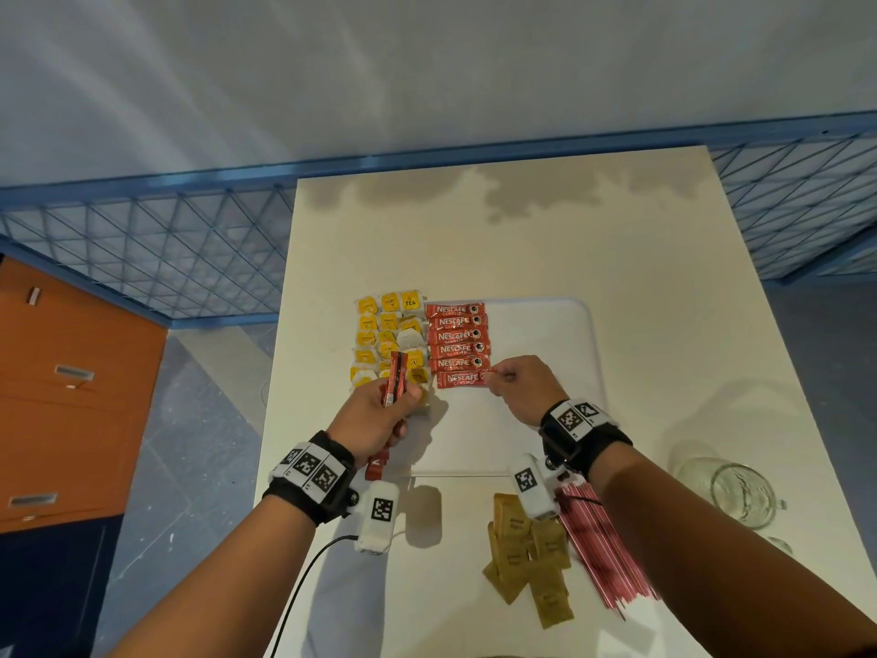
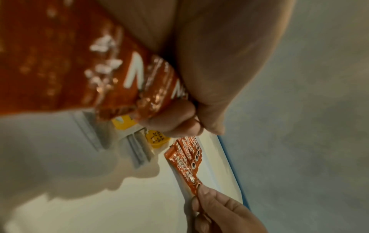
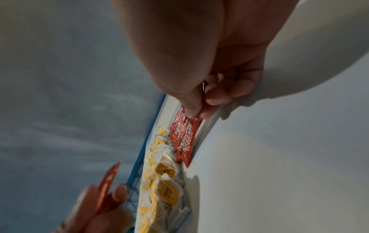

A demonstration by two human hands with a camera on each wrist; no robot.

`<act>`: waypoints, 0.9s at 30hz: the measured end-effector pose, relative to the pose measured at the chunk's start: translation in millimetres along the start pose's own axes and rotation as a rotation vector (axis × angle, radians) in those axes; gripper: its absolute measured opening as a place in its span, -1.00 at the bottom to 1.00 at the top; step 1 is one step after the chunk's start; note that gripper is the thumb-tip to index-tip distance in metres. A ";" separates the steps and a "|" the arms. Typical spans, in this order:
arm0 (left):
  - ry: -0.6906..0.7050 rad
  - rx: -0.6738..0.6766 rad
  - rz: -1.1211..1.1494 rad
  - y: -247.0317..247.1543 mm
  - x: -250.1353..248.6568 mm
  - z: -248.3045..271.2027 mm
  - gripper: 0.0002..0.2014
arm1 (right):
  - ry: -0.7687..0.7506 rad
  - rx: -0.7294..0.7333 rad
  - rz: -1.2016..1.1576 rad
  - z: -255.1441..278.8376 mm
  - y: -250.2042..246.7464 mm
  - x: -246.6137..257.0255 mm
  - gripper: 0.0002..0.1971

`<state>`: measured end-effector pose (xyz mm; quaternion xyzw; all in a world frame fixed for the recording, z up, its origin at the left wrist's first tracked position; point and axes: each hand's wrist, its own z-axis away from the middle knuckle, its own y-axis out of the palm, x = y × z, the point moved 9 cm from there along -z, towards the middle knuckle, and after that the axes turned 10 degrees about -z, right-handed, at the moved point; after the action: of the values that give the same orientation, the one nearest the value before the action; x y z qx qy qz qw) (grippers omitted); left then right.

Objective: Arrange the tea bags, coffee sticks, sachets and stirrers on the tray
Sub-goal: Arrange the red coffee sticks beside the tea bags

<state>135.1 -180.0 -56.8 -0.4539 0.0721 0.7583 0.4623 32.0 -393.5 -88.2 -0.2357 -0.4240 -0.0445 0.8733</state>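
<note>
Six Nescafé sticks [image 1: 456, 345] lie rowed on the tray [image 1: 545, 396] — right hand [image 1: 515, 387] pinches the nearest, left hand [image 1: 379, 415] grips spare sticks [image 1: 395, 378]; only the head view shows the brown sachets [image 1: 531, 558].

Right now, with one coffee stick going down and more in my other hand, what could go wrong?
1. The right hand pinches only the end of the nearest stick; it may land skewed against the neat row.
2. The left hand hovers with spare sticks over the tea bags; a slip could scatter them.
3. The right forearm passes above the stirrers and sachets; pulling back low could sweep them off the table.
</note>
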 end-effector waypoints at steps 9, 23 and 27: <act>0.040 0.082 0.002 12.2 -8.0 6.4 -0.79 | 0.041 -0.156 0.175 9.1 -8.5 9.7 -0.63; 0.214 0.195 -0.354 36.7 -32.7 17.1 -0.78 | -0.194 0.146 -0.285 38.4 36.3 71.8 -0.72; 0.197 0.182 -0.299 28.5 -34.1 20.1 -0.85 | -0.190 0.180 -0.301 39.2 35.0 66.6 -0.81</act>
<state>106.3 -207.1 -28.2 -0.4878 0.1171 0.6235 0.5997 55.9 -336.8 -29.8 -0.0938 -0.5371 -0.1140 0.8305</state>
